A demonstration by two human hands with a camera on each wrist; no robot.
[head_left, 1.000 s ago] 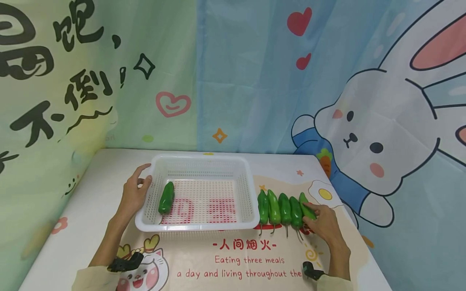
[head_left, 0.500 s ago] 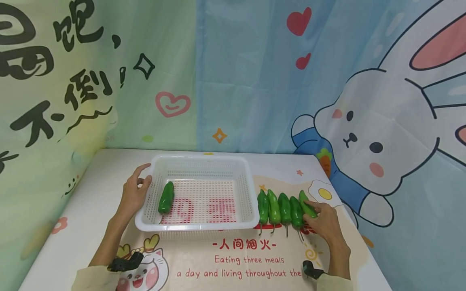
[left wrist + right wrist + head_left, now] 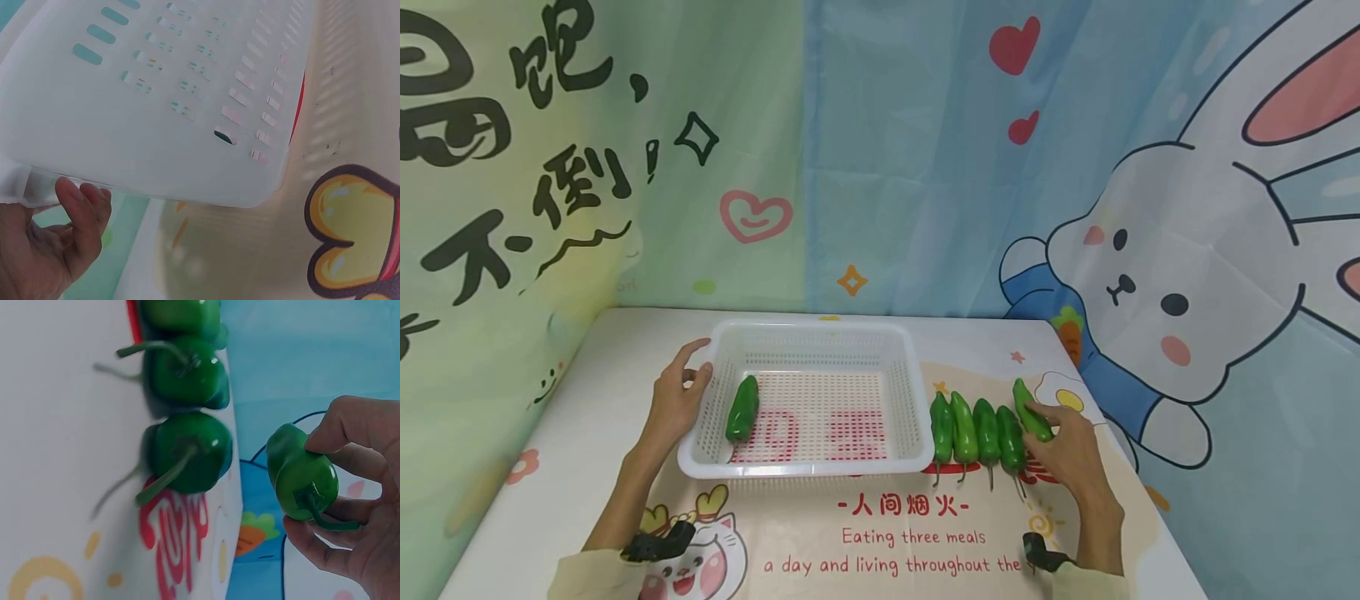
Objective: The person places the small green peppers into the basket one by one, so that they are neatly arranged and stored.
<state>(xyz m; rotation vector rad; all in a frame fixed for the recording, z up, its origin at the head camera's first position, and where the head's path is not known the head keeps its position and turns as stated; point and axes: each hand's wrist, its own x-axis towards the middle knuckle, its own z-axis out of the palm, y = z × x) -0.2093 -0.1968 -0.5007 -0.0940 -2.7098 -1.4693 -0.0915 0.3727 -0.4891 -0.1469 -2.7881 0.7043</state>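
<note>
The right hand (image 3: pixel 1066 450) pinched a green pepper (image 3: pixel 1027 407) between its thumb and fingers, at the right end of a row. In the right wrist view this pepper was apart from its nearest neighbour and looked raised above the table (image 3: pixel 591 408), its curved stem lying close to the fingers. Seen from the head, it leaned, with its tip away from the person and to the left.

The other four peppers (image 3: pixel 987 432) of the row lay side by side, stems towards the person, the leftmost just beside the right rim of the basket (image 3: pixel 808 469).

The left hand (image 3: pixel 674 402) held the basket's left rim, fingers bent at the edge. The basket was white plastic with slotted walls, and one more pepper (image 3: pixel 743 408) lay inside, near the left wall. Red print showed through the holes in its bottom.

Below the basket, the table's cover bore red lettering (image 3: pixel 904 504) and a cat picture (image 3: pixel 703 557). Behind the table hung a curtain (image 3: pixel 902 175) printed with hearts and a large rabbit (image 3: pixel 1180 275). Both forearms wore pale sleeves (image 3: pixel 597 575).
</note>
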